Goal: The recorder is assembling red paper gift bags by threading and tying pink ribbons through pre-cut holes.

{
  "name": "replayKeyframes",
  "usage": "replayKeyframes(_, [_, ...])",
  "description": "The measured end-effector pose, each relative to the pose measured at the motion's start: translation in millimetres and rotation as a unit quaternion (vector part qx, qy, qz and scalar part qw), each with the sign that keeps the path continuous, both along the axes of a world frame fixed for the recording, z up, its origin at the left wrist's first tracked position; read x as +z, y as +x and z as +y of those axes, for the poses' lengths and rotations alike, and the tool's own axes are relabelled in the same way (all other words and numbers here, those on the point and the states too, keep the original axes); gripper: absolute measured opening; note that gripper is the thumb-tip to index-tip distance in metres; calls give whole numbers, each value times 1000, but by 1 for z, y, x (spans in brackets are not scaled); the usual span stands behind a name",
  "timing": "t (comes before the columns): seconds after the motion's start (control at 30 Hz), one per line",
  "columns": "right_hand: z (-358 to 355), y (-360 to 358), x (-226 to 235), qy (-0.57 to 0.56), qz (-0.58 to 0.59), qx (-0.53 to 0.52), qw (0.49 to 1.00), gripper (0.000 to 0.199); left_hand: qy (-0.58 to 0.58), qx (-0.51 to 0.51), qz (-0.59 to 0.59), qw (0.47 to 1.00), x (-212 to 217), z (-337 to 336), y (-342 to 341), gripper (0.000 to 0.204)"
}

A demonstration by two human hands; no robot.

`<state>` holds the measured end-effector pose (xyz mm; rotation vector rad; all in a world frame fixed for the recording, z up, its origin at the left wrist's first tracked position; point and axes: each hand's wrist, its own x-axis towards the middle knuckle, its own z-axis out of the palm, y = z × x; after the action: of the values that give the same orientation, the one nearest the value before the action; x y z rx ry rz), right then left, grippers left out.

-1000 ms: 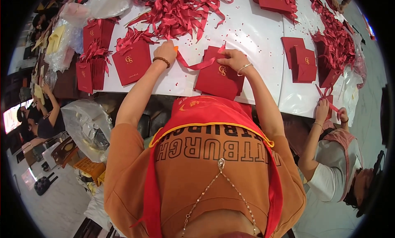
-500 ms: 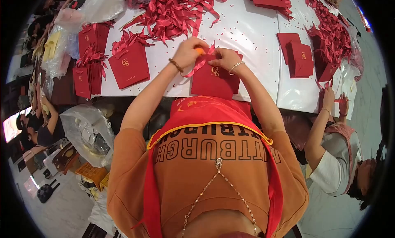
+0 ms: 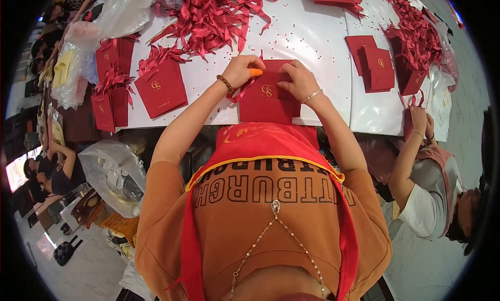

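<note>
A flat red paper bag (image 3: pixel 268 107) with gold printing lies in front of me at the table's near edge, on top of another red piece. My left hand (image 3: pixel 244 72) is closed at its upper left corner, pinching a red ribbon (image 3: pixel 239 95) that trails below the fingers. An orange cover (image 3: pixel 255 72) sits on one of its fingertips. At the bag's upper right, my right hand (image 3: pixel 301 80) grips the bag with bent fingers, thumb lower on the front. Some of its fingertips are hidden.
Loose red ribbons (image 3: pixel 211 22) are heaped beyond my hands on the white table (image 3: pixel 323 87). Ribboned bags (image 3: pixel 162 90) stand at the left, flat bags (image 3: pixel 379 69) at the right. Clear plastic (image 3: pixel 117 171) hangs lower left. A co-worker's hands (image 3: pixel 419 121) work at the right edge.
My right hand has moved right and slightly down, away from the left hand, uncovering the bag's top. The ribbon part that stood up between my hands is lower.
</note>
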<state>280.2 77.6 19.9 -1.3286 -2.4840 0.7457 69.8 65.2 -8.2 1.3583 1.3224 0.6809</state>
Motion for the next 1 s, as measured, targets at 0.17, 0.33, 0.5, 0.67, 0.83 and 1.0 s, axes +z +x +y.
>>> replayKeyframes(0.17, [2,4,-7,-213,96,-102,967,33,140,69,78,985,13,-4,10,19])
replayKeyframes(0.33, [3,6,-13,-280,137,-144,939,33,139,-29,108,984,24,-21,36,13])
replayKeyframes(0.5, [0,6,-10,-267,125,-144,945,34,196,4,132,972,10,-23,42,11])
replayKeyframes(0.67, [-1,6,-15,-229,124,-131,957,34,95,35,91,991,15,-24,48,10])
replayKeyframes(0.83, [-3,8,-17,-213,150,-117,958,30,31,95,9,995,12,-22,51,13])
replayKeyframes(1.0, [-4,8,-14,-221,156,-116,956,29,58,55,59,995,19,-21,53,17])
